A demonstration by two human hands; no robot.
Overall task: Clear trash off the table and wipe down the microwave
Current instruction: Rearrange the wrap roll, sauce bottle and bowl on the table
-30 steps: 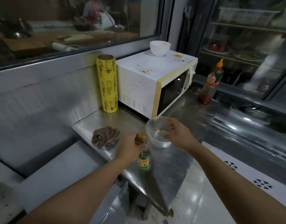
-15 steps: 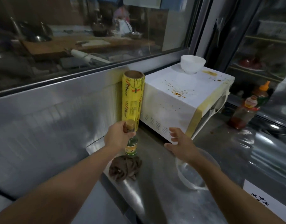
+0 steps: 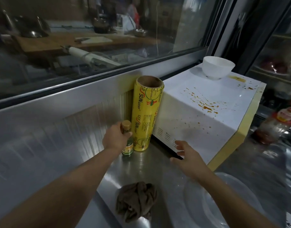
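A white microwave [image 3: 197, 116] stands on the steel table [image 3: 151, 163], its top spattered with orange sauce. My left hand [image 3: 116, 137] is shut on the neck of a small green bottle [image 3: 127, 146] with a gold cap, which stands on the table right next to a yellow roll of cling wrap [image 3: 145, 112]. My right hand [image 3: 186, 155] hovers open, fingers spread, just in front of the microwave's lower left side. A crumpled brown rag [image 3: 135, 200] lies on the table between my forearms. A clear plastic bowl [image 3: 230, 195] sits under my right forearm.
A white bowl [image 3: 217, 67] rests on the microwave's back corner. A red sauce bottle [image 3: 276, 125] stands to the right of the microwave. Behind the table a steel wall [image 3: 51, 125] rises to a glass window [image 3: 92, 38]. A glass-door fridge stands at far right.
My left hand carried the green bottle from the table's front to the back and set it beside the cling wrap roll. My right hand let go of the clear bowl and opened.
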